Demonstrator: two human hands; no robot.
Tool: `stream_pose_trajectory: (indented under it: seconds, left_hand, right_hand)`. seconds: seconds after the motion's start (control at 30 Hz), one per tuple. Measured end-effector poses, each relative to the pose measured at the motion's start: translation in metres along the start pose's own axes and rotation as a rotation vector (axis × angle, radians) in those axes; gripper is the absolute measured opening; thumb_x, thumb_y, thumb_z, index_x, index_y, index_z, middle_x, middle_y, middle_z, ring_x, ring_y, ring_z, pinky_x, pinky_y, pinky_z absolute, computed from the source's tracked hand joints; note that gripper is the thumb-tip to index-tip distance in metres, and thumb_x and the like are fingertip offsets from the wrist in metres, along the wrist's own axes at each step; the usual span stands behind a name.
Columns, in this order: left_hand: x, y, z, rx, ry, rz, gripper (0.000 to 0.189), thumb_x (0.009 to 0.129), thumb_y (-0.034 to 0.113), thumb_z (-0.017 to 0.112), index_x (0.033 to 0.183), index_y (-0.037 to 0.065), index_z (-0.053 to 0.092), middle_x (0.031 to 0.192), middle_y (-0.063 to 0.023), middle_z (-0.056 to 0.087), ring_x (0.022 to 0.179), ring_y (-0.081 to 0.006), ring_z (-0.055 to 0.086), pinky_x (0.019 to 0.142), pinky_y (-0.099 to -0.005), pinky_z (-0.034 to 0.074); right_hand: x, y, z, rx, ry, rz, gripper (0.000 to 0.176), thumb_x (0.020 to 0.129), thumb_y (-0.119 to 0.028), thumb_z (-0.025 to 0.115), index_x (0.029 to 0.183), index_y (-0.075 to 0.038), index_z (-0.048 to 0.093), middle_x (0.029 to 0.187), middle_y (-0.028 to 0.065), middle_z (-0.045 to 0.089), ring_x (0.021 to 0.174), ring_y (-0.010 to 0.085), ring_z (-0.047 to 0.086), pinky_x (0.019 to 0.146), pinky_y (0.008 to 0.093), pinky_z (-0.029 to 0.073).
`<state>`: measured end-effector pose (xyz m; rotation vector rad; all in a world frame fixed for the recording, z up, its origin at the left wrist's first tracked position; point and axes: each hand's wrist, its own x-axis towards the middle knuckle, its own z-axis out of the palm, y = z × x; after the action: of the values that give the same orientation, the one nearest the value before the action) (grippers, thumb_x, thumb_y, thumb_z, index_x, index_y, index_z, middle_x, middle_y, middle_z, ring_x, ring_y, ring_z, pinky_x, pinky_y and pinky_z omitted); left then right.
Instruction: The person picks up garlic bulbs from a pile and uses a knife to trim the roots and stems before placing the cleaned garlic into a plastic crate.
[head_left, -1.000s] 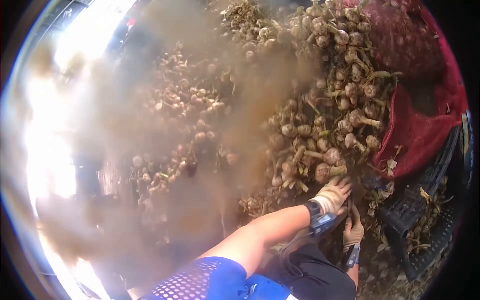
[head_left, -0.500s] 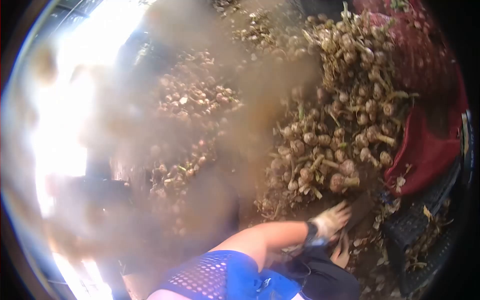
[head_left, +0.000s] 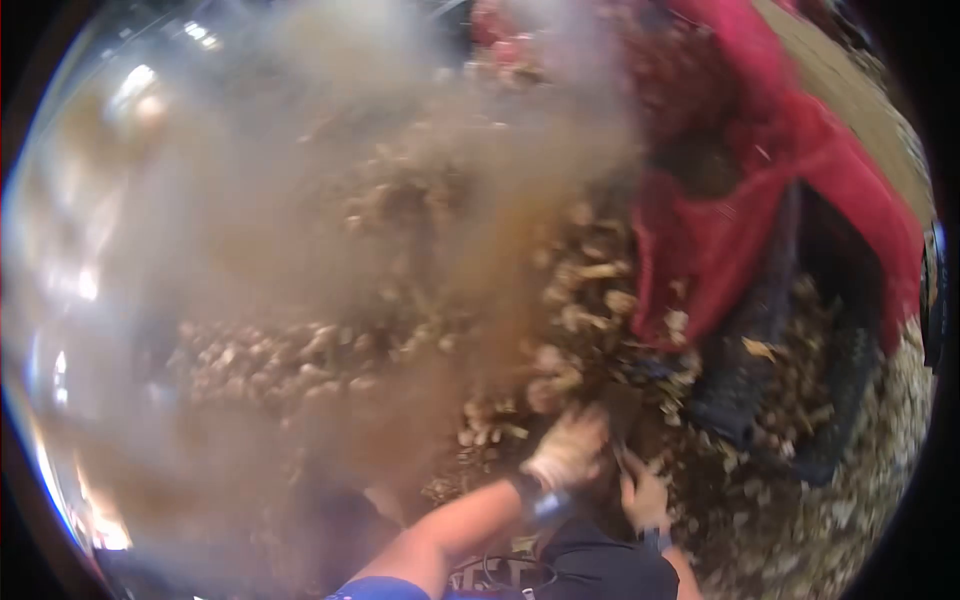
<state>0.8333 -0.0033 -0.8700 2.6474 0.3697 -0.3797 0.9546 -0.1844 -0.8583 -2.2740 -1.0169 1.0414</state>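
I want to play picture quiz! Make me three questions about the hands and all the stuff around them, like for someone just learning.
1. Pick one: what colour is the big sack?
A) blue
B) red
C) green

2. True or false: the left hand has a dark band around its wrist.

3. Fill the gap: in the picture, the black crate is farther from the left hand than the nearest garlic ____.

Key:
1. B
2. True
3. bulbs
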Motion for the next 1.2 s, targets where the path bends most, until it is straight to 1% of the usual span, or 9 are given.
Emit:
stream_pose_trajectory:
  seconds: [0.17,0.23,0.3,0.47,0.6,0.8,0.87,0.97,1.2]
  left_hand:
    - [0.004,0.001,-0.011,0.104,0.013,0.045,0.067,0.085,0.047,0.058,0.134,0.002,0.051,0.145,-0.0131,0.043,0.141,-0.0328,0.029,0.117,-0.0527,0.018]
    - [-0.037,0.021,0.014,0.085,-0.033,0.127,0.068,0.085,0.051,0.058,0.135,0.006,0.052,0.147,-0.013,0.041,0.142,-0.0328,0.028,0.116,-0.0553,0.017]
    - [-0.026,0.024,-0.009,0.111,-0.13,0.083,0.068,0.085,0.051,0.057,0.136,0.007,0.052,0.149,-0.0131,0.04,0.142,-0.0305,0.03,0.116,-0.056,0.017]
    - [0.025,-0.011,-0.012,-0.208,0.079,-0.075,0.064,0.088,0.048,0.054,0.136,0.007,0.051,0.148,-0.014,0.041,0.142,-0.0317,0.028,0.117,-0.0568,0.013]
    - [-0.035,0.016,0.024,0.25,-0.052,0.193,0.078,0.081,0.06,0.054,0.139,0.009,0.049,0.152,-0.0141,0.034,0.146,-0.0312,0.021,0.118,-0.058,0.005]
    - [0.029,0.02,-0.041,-0.05,-0.1,-0.07,0.068,0.08,0.043,0.059,0.136,0.006,0.051,0.151,-0.014,0.037,0.144,-0.0307,0.025,0.119,-0.0553,0.007]
    - [0.013,0.014,-0.028,0.217,-0.11,0.043,0.066,0.08,0.042,0.061,0.137,0.008,0.05,0.15,-0.0131,0.039,0.143,-0.0303,0.027,0.119,-0.0566,0.005]
    - [-0.043,0.029,0.023,0.166,-0.073,0.126,0.074,0.079,0.054,0.06,0.138,0.01,0.05,0.154,-0.012,0.033,0.147,-0.0295,0.021,0.119,-0.0573,0.005]
    - [0.021,0.007,-0.028,-0.026,-0.02,-0.077,0.064,0.085,0.043,0.058,0.134,0.002,0.052,0.147,-0.0146,0.043,0.143,-0.0309,0.028,0.119,-0.053,0.012]
  right_hand:
    - [-0.002,-0.005,0.001,0.012,0.059,0.038,0.049,0.085,-0.017,0.056,0.134,-0.023,0.056,0.102,0.0182,0.069,0.091,0.0388,0.066,0.081,0.0471,0.053]
    - [-0.046,0.0,0.008,0.076,0.101,-0.212,0.054,0.087,-0.018,0.048,0.139,-0.033,0.051,0.128,0.0048,0.062,0.1,0.0318,0.066,0.082,0.0401,0.055]
    - [-0.04,0.009,0.004,0.015,-0.062,-0.054,0.052,0.091,-0.025,0.047,0.142,-0.035,0.046,0.127,0.0051,0.063,0.099,0.0307,0.067,0.081,0.0401,0.055]
    - [0.026,0.004,-0.008,-0.069,-0.036,0.166,0.038,0.093,-0.039,0.049,0.122,-0.016,0.061,0.101,0.0214,0.068,0.093,0.0401,0.065,0.077,0.0504,0.052]
    - [-0.056,0.017,0.008,0.002,-0.223,0.144,0.043,0.094,-0.037,0.05,0.136,-0.033,0.05,0.101,0.0185,0.067,0.081,0.037,0.068,0.071,0.0471,0.055]
    - [0.024,0.017,-0.006,-0.131,-0.025,0.042,0.031,0.095,-0.037,0.049,0.107,-0.012,0.062,0.095,0.0152,0.065,0.082,0.0373,0.064,0.07,0.0478,0.053]
    - [-0.01,0.023,0.015,-0.073,0.09,0.009,0.033,0.095,-0.037,0.049,0.112,-0.012,0.061,0.093,0.0155,0.065,0.082,0.037,0.065,0.071,0.0481,0.053]
    - [-0.062,0.02,0.004,-0.051,-0.152,0.048,0.054,0.094,-0.032,0.05,0.146,-0.041,0.037,0.093,0.0165,0.067,0.081,0.0352,0.067,0.072,0.0467,0.056]
    - [0.012,0.018,0.009,-0.077,0.181,-0.065,0.042,0.094,-0.033,0.047,0.136,-0.033,0.05,0.094,0.0171,0.069,0.078,0.0386,0.067,0.067,0.0497,0.055]
